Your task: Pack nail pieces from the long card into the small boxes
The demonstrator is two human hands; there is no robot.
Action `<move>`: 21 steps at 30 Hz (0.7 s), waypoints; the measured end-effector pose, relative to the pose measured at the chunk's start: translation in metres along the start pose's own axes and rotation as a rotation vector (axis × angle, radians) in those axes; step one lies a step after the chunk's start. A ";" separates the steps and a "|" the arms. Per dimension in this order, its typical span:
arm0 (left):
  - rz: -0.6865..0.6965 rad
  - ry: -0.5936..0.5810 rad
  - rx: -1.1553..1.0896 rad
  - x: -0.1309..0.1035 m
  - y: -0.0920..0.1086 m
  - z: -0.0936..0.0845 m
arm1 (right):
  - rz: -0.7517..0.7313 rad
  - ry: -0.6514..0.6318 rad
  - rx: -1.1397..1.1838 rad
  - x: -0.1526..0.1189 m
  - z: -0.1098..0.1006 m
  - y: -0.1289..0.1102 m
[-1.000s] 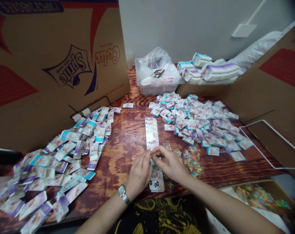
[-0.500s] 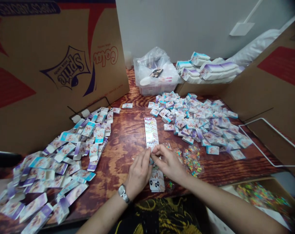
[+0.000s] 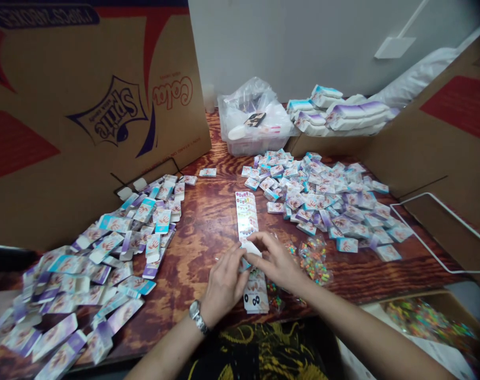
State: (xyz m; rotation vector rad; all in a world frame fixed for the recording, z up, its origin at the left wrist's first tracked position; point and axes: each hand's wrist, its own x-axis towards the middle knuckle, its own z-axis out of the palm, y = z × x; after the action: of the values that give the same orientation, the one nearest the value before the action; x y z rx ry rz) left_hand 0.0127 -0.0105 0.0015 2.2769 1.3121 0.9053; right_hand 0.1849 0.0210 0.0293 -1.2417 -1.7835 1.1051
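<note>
My left hand (image 3: 227,277), with a watch at the wrist, is closed around a small blue-and-white box (image 3: 244,265) that is mostly hidden by the fingers. My right hand (image 3: 274,261) meets it from the right, its bent thumb and forefinger at the box's top end; whether they pinch anything is too small to tell. Under and beyond both hands, printed leaflets (image 3: 246,214) lie in a long strip on the table. Clear packets of colourful pieces (image 3: 314,258) lie just right of my right hand.
Open small boxes (image 3: 115,245) spread over the left side; closed ones (image 3: 322,198) heap at the right. Behind stand a plastic tub (image 3: 255,145) and white packs (image 3: 354,115). Large cartons (image 3: 176,42) flank the table (image 3: 200,211). A box of colourful packets (image 3: 430,322) sits lower right.
My fingertips have moved slightly apart, and more of the small box shows between them. My left hand has shifted a little down and left.
</note>
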 end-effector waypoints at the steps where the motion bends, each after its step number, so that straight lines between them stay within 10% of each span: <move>1: -0.025 0.001 -0.020 0.001 0.000 -0.001 | 0.001 0.016 0.030 -0.003 0.001 0.001; 21: -0.005 0.022 0.151 -0.004 0.000 0.005 | 0.178 0.126 0.312 -0.006 0.025 -0.003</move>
State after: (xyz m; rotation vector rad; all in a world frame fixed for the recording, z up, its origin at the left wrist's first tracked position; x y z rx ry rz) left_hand 0.0143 -0.0139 -0.0033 2.3812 1.4403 0.8579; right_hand 0.1637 0.0080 0.0220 -1.2628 -1.3657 1.3166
